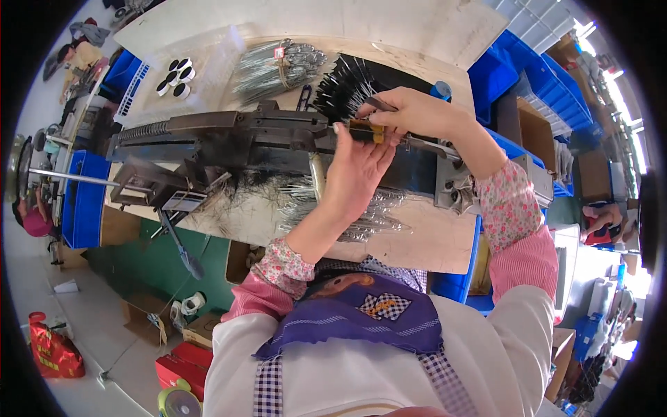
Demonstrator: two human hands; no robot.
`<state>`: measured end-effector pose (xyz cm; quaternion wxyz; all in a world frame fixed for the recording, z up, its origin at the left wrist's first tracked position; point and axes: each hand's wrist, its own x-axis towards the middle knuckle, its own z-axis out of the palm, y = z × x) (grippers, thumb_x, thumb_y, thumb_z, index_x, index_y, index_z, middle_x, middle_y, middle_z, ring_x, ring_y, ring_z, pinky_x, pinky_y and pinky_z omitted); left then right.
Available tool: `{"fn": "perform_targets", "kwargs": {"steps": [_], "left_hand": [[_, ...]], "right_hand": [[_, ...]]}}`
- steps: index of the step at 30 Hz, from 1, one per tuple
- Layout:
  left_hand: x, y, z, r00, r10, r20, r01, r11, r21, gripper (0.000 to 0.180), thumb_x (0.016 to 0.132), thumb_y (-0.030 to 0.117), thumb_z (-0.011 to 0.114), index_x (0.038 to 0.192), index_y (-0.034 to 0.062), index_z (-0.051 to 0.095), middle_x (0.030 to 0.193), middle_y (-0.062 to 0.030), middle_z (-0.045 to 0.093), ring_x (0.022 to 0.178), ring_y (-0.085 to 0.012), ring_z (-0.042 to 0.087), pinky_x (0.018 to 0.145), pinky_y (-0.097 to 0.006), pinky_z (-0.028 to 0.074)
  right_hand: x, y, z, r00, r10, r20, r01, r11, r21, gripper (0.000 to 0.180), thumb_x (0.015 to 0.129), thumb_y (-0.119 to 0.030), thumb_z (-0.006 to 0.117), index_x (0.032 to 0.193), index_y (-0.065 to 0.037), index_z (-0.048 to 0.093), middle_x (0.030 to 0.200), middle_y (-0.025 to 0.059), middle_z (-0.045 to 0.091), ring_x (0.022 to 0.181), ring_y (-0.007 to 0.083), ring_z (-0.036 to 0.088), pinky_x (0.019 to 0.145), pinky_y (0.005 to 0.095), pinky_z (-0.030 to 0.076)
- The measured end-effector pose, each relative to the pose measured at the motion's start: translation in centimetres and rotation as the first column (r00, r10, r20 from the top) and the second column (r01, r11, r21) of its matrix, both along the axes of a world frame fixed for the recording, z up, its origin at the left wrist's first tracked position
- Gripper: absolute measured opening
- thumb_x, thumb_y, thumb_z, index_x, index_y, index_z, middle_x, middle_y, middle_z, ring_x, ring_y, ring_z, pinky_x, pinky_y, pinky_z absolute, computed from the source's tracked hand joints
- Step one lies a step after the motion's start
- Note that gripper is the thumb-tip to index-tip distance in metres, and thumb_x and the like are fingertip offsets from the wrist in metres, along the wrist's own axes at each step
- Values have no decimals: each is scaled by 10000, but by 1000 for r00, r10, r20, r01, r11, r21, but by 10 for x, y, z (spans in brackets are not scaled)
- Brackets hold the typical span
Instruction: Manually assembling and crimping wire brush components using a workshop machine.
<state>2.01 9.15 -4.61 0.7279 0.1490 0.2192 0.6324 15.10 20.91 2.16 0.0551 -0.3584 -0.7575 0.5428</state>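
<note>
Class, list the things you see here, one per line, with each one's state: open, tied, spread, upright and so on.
Left hand: fingers extended, at yellow part
Right hand: fingers bent, grip partly hidden
Dark metal machine: running or stopped, cannot tell
Upper silver bundle: tied, lying
Lower silver wires: lying, ends spread
Dark bristly bundle: fanned out
Plastic tray: uncovered, holding round pieces
Red bag: upright

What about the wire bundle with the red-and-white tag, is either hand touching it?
No, the wire bundle lies farther back, while the left hand and right hand are both at the yellow part.
</note>
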Motion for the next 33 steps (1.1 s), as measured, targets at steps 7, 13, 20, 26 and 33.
{"fn": "perform_targets", "kwargs": {"steps": [7,13,20,26,33], "left_hand": [[-27,-2,14,928,-23,372,75,989,-124,707,967,595,346,1254,-47,431,1236,-164,509,1232,-279,461,1080,-399,345],[-27,-16,10,961,19,275,-12,1000,-27,714,979,594,280,1289,-32,424,1356,-139,469,1273,-245,436,1130,-393,285],[-24,-19,10,982,100,159,-89,993,-76,746,984,569,288,1364,-71,335,1405,-199,406,1346,-301,369,1163,-405,251],[-29,-16,12,986,29,161,-23,999,-39,725,987,558,295,1337,-74,360,1383,-193,431,1327,-286,397,1161,-396,264],[-33,-14,5,990,31,139,-25,999,-42,693,990,562,299,1324,-36,403,1356,-138,468,1300,-238,420,1137,-387,291]], "right_hand": [[15,-21,2,964,12,266,-266,53,963,294,796,-126,584,1080,-64,626,1026,174,574,921,354,571,819,425,475],[-10,-44,0,954,-195,-228,296,737,608,234,742,-2,648,964,-57,699,863,98,634,804,276,630,766,361,484],[-23,-41,-4,993,-91,-74,116,643,757,114,792,-97,659,895,-84,706,796,58,608,754,252,599,761,352,430],[-7,-40,-2,998,-51,-26,51,573,818,116,771,-69,655,872,-96,705,807,42,595,755,229,595,770,353,426],[-15,-49,8,995,-43,-94,103,522,847,126,763,-73,650,877,-99,698,796,22,592,736,217,597,718,358,431]]}}
